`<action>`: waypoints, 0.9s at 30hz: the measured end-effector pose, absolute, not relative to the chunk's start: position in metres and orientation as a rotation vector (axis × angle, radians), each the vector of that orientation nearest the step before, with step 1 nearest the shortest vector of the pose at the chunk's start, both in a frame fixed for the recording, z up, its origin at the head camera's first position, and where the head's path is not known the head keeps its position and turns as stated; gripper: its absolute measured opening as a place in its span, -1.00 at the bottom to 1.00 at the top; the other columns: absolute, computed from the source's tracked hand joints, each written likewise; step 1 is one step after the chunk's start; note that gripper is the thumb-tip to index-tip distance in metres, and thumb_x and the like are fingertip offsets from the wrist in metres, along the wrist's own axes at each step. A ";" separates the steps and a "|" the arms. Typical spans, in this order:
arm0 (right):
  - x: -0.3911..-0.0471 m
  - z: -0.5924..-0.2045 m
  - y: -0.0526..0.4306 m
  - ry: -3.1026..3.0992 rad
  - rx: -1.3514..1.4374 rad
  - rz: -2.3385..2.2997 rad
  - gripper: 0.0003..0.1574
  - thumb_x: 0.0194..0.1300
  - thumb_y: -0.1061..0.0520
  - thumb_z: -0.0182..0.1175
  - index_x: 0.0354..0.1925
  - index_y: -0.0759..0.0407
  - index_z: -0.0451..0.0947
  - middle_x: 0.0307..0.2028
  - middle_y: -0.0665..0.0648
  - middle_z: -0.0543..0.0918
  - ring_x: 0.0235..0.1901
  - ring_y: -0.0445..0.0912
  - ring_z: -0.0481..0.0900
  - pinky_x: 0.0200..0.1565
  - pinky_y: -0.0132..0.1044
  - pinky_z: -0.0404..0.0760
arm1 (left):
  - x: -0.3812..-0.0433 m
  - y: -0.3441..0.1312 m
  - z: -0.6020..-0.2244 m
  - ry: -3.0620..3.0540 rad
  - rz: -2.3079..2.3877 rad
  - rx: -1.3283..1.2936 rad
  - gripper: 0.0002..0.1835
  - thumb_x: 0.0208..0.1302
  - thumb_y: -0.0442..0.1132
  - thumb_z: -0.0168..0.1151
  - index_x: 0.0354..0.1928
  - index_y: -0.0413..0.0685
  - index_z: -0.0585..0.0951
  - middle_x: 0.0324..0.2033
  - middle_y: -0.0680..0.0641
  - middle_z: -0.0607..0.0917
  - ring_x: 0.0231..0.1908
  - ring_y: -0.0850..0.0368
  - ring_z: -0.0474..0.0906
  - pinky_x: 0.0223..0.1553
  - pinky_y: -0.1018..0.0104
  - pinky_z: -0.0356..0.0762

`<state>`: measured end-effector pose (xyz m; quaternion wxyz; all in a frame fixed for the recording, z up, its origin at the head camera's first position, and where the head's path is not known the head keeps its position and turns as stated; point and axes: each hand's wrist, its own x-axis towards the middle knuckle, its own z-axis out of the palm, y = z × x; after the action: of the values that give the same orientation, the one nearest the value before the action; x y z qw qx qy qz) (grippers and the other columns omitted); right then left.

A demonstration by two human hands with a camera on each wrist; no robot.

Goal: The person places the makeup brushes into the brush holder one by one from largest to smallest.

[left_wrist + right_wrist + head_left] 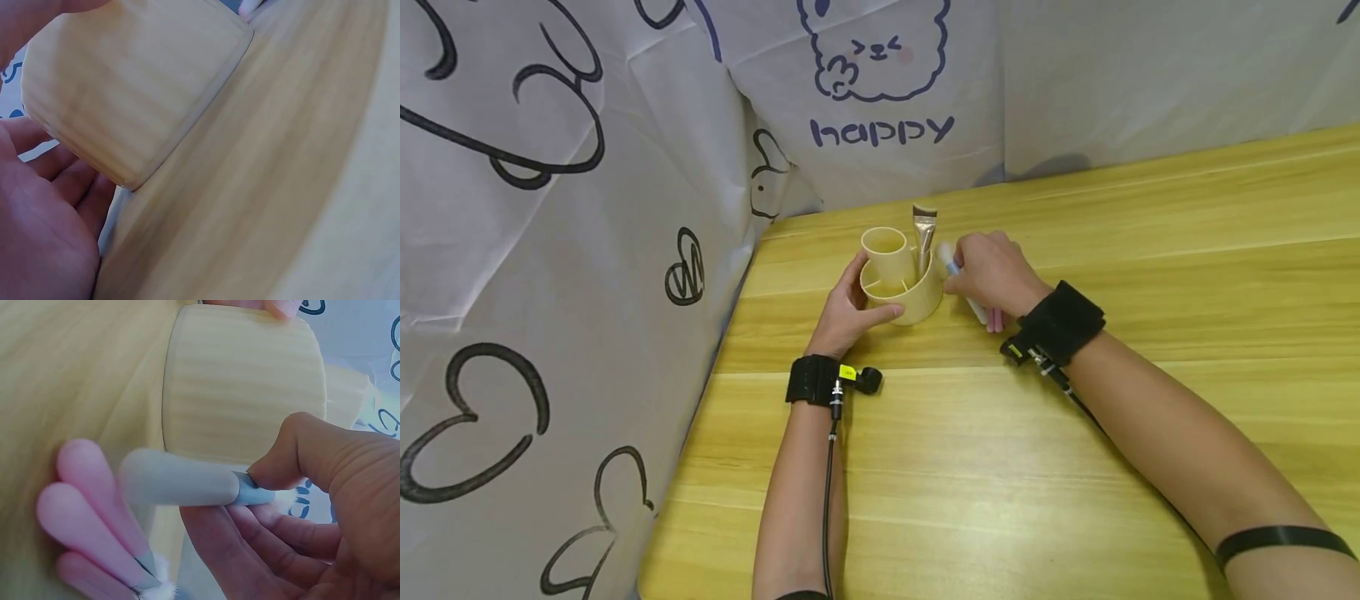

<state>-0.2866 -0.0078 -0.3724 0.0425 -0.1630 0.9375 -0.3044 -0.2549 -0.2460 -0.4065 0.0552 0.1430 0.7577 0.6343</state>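
A cream round brush holder (921,302) with a taller tube in it stands on the table. My left hand (842,318) grips it, thumb on the near side and fingers round the left; the left wrist view shows its smooth wall (137,87). My right hand (1000,271) is just right of the holder, pinching a makeup brush (181,478) by its blue-grey ferrule. That brush has a white handle pointing down and pale bristles pointing up. Upright in the holder is a flat brush (924,229) with a metallic ferrule and dark bristles.
Several pink-handled makeup brushes (94,519) lie on the wooden table (955,467) under my right hand. White cloth (625,250) with black drawings hangs at the left, and more hangs behind the table. Black bands with cables (827,500) circle both wrists.
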 end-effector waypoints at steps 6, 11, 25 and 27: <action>-0.288 -0.369 -0.007 2.880 -0.485 -0.938 -0.70 0.09 -0.01 0.32 -0.37 0.19 0.52 -0.44 0.14 0.57 -0.53 -0.01 0.54 -0.46 -0.24 0.53 | -0.255 -0.246 -0.405 2.281 1.914 0.444 0.04 0.09 -0.41 0.37 0.52 0.01 -0.05 0.42 -0.07 0.20 0.38 0.10 0.14 0.41 0.15 -0.01; -0.288 -0.366 -0.006 2.887 -0.466 -0.947 -0.70 0.10 0.00 0.31 -0.36 0.20 0.52 -0.43 0.15 0.57 -0.49 0.01 0.53 -0.43 -0.23 0.51 | -0.254 -0.246 -0.403 2.283 1.904 0.432 0.04 0.10 -0.41 0.35 0.52 -0.02 -0.06 0.41 -0.08 0.20 0.38 0.10 0.15 0.40 0.15 0.01; -0.287 -0.363 -0.003 2.878 -0.454 -1.011 -0.53 0.13 -0.02 0.30 -0.07 0.26 0.60 -0.28 0.16 0.64 -0.41 0.02 0.54 -0.39 -0.24 0.50 | -0.251 -0.247 -0.403 2.312 1.872 0.386 0.02 0.09 -0.34 0.40 0.52 0.02 0.00 0.39 -0.01 0.26 0.37 0.17 0.16 0.40 0.18 0.02; -0.287 -0.362 -0.003 2.880 -0.443 -1.019 -0.52 0.13 -0.01 0.29 -0.05 0.26 0.59 -0.30 0.16 0.63 -0.44 0.01 0.54 -0.42 -0.25 0.51 | -0.250 -0.247 -0.403 2.310 1.872 0.382 0.02 0.09 -0.34 0.40 0.51 0.02 0.00 0.39 -0.01 0.27 0.37 0.17 0.16 0.40 0.18 0.02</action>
<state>-0.2869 -0.0026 -0.3619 0.0275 -0.1434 0.9326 -0.3300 -0.2503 -0.2467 -0.4027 0.0717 0.1272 0.7686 0.6229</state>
